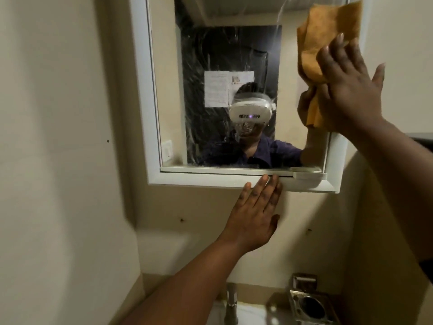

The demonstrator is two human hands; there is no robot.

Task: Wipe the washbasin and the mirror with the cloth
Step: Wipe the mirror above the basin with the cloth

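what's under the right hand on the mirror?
An orange cloth, pressed flat against the mirror near its right edge by the right hand. The glass behind cloth and hand is covered, so its state there cannot be seen.

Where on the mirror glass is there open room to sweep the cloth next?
The glass of the mirror left of the cloth is unobstructed to the left frame edge, streaks included. The right edge is crowded: the right hand presses the cloth there. Along the bottom frame the left hand rests its fingertips, so low sweeps near the middle run close to it.
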